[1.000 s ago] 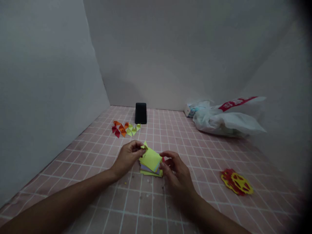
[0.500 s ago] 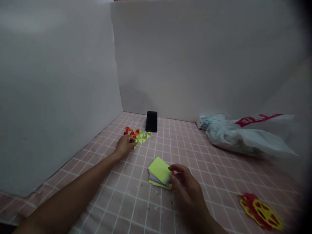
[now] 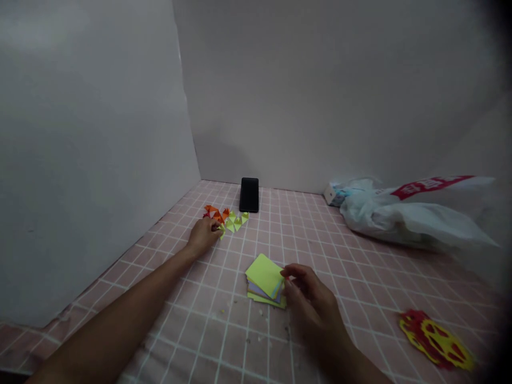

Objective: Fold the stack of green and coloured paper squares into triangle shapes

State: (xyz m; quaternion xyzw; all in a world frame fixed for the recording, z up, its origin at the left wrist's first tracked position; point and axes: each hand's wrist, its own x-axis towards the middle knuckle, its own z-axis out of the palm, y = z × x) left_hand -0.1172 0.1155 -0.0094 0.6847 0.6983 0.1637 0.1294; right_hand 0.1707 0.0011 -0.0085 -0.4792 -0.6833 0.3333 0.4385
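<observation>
with fingers curled, rest right hand (image 3: 310,293) lightly by the right corner of the stack (image 3: 264,271); cannot tell whether gripping any of it. farther left, pinch the yellow piece (image 3: 222,232) by its edge with left hand (image 3: 204,235), closed at the fingertips, sparing the folds. sits just near and left of the other yellow pieces (image 3: 231,226), so lower without nudging those or the orange pieces (image 3: 217,216) beyond, well short of the far phone (image 3: 249,195).

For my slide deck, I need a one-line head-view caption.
Left hand at a small folded yellow paper, right hand beside a stack of square sheets.
</observation>
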